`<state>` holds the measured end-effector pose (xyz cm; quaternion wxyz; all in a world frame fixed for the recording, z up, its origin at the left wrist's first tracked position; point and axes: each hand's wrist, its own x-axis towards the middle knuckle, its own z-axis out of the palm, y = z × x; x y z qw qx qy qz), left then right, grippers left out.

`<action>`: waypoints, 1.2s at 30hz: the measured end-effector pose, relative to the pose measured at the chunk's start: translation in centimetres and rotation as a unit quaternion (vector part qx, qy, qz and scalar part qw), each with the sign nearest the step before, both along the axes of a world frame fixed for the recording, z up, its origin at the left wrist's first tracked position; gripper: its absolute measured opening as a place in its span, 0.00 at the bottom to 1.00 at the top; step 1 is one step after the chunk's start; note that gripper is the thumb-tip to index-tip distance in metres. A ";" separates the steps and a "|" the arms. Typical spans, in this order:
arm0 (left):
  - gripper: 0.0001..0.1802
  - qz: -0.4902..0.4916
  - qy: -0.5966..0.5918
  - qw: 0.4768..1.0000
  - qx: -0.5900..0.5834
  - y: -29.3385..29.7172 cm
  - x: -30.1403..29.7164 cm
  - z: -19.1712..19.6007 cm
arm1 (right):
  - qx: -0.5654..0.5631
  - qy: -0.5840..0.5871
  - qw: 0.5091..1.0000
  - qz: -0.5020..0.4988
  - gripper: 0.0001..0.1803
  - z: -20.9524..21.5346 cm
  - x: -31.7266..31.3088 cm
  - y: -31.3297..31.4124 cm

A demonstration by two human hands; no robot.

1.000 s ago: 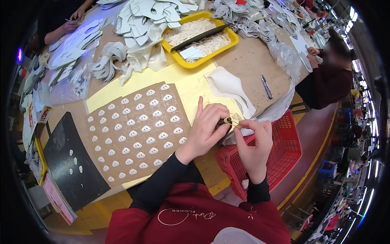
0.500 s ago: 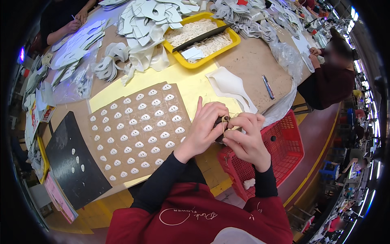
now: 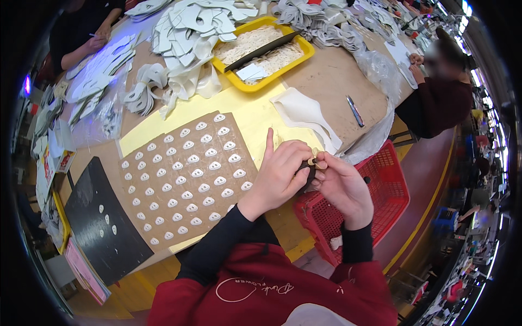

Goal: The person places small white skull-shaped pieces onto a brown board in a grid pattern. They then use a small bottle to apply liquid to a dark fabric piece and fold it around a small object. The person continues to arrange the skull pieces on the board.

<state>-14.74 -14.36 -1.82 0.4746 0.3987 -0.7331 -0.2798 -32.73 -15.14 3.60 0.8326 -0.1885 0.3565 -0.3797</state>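
Spreading across the view, the table (image 3: 331, 76) has its roomiest brown stretch right of centre; heaps of white cut pieces (image 3: 190, 32) crowd its far side. The brown sheet (image 3: 242, 148), dotted with rows of small white pieces, reaches toward the near edge. Past that edge at right, the red basket (image 3: 322, 228) fills the floor side. A black board (image 3: 114, 250) slants at left. The yellow tray (image 3: 253, 88) stands behind the sheet, and a white flat piece (image 3: 296, 108) lies between it and the hands. The left hand (image 3: 280, 174), its forearm barring the sheet's near corner, and the right hand (image 3: 345, 187), partly hiding the basket, meet near the table's edge. A pen (image 3: 354, 111) lies beyond them. The left fingers curl around a small dark thing (image 3: 311, 175); the right fingertips draw together beside its yellowish band (image 3: 311, 161), though whether they pinch it cannot be told.
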 end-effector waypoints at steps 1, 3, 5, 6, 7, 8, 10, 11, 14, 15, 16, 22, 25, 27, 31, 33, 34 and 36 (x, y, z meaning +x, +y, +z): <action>0.11 -0.006 -0.010 1.000 0.000 0.1 -0.1 0.3 | -0.005 0.047 0.999 0.012 0.11 0.7 -0.3 -0.3; 0.10 -0.011 -0.024 1.000 -0.007 0.3 -0.3 0.4 | -0.070 0.164 0.982 0.058 0.11 2.0 -0.7 -0.8; 0.10 -0.020 -0.031 0.999 -0.006 0.5 -0.5 0.6 | -0.131 0.272 0.949 0.094 0.12 3.2 -0.6 -1.0; 0.11 -0.026 -0.030 0.999 -0.003 0.5 -0.8 0.7 | -0.190 0.316 0.924 0.103 0.13 3.9 -0.4 -1.1; 0.11 -0.031 -0.029 0.999 0.001 0.6 -1.0 0.8 | -0.216 0.348 0.905 0.111 0.12 4.0 -0.4 -1.1; 0.11 -0.033 -0.030 0.999 0.004 0.6 -1.2 0.8 | -0.243 0.379 0.885 0.119 0.11 4.1 -0.4 -1.1; 0.12 -0.036 -0.032 0.999 0.010 0.6 -1.5 0.9 | -0.386 0.506 0.763 0.115 0.08 4.4 0.0 -0.9; 0.13 -0.032 -0.027 0.999 0.015 0.5 -1.5 0.9 | -0.490 0.585 0.638 0.100 0.07 4.7 0.7 -0.4; 0.13 -0.029 -0.008 0.999 0.037 0.4 -1.3 1.0 | -0.612 0.668 0.420 0.049 0.02 4.5 2.6 1.1; 0.13 -0.032 -0.002 0.998 0.048 0.4 -1.0 1.0 | -0.627 0.678 0.383 0.033 0.02 4.4 2.9 1.6; 0.13 -0.036 0.005 0.998 0.060 0.4 -0.9 1.0 | -0.632 0.696 0.337 0.046 0.06 4.1 2.9 1.9; 0.13 -0.046 0.079 0.991 0.100 0.1 -0.4 0.0 | -0.667 0.650 0.361 -0.049 0.13 1.8 2.8 2.3; 0.12 -0.038 0.104 0.988 0.107 -0.1 -0.6 -0.3 | -0.661 0.609 0.419 -0.124 0.11 -0.3 2.5 1.7; 0.12 -0.044 0.115 0.984 0.125 -0.1 -0.6 -0.2 | -0.657 0.585 0.443 -0.172 0.10 -1.6 2.7 1.6; 0.14 -0.054 0.138 0.974 0.171 0.2 -0.3 0.6 | -0.651 0.546 0.469 -0.238 0.11 -3.9 3.5 1.8; 0.16 -0.064 0.146 0.976 0.148 0.1 -0.3 0.6 | -0.652 0.558 0.452 -0.244 0.11 -4.4 3.6 2.1; 0.16 -0.069 0.150 0.977 0.136 0.0 -0.3 0.5 | -0.658 0.562 0.437 -0.245 0.11 -4.6 3.7 2.1; 0.16 -0.096 0.212 0.963 0.133 -0.1 0.3 0.2 | -0.665 0.568 0.418 -0.245 0.12 -5.2 3.9 1.9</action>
